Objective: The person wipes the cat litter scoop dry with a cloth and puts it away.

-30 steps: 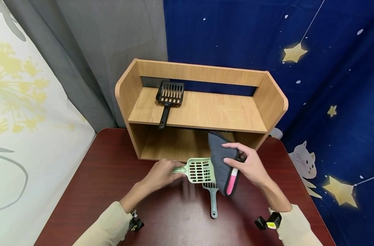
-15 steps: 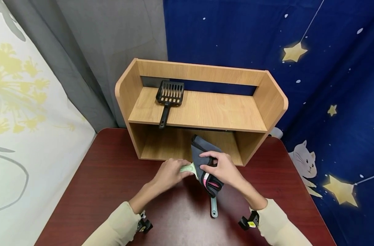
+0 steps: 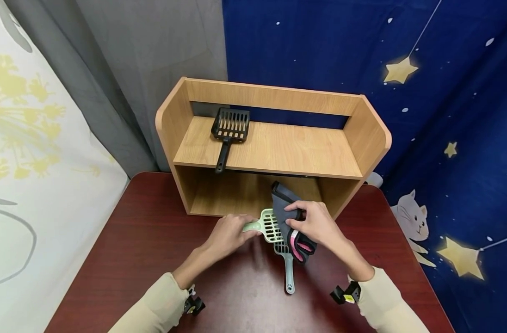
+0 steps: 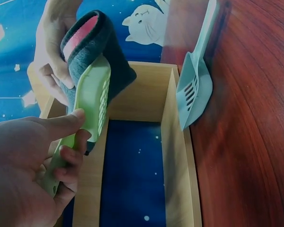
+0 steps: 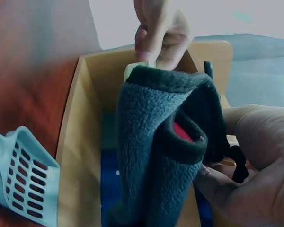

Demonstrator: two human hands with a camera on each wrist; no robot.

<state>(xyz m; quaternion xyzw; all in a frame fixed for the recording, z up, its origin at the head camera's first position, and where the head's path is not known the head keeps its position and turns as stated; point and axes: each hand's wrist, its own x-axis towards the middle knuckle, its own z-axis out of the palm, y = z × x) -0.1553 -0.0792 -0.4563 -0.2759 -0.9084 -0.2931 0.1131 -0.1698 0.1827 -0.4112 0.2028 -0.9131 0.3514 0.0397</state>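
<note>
My left hand [image 3: 230,235] grips the handle of a light green litter scoop [image 3: 270,225], held up over the table with its slotted head pointing right. A dark grey cloth [image 3: 281,208] with black edging and a pink-and-white patch is pinched in my right hand [image 3: 316,223]. The folded cloth lies against the right part of the scoop's head and hides it. In the left wrist view the cloth [image 4: 92,52] wraps near the far end of the green scoop [image 4: 92,94]. A blue-grey litter scoop [image 3: 289,273] lies on the table below, its head partly covered from above.
A two-tier wooden shelf [image 3: 295,148] stands at the back of the dark red table [image 3: 153,259]. On its upper board lies a black litter scoop [image 3: 230,127], handle jutting over the front edge. Grey and blue star-patterned curtains [image 3: 328,41] hang behind.
My right hand swept the cloth leftward over the green scoop's head, then drew it back a little to the right, uncovering part of the slots. My left hand shifted slightly right.
</note>
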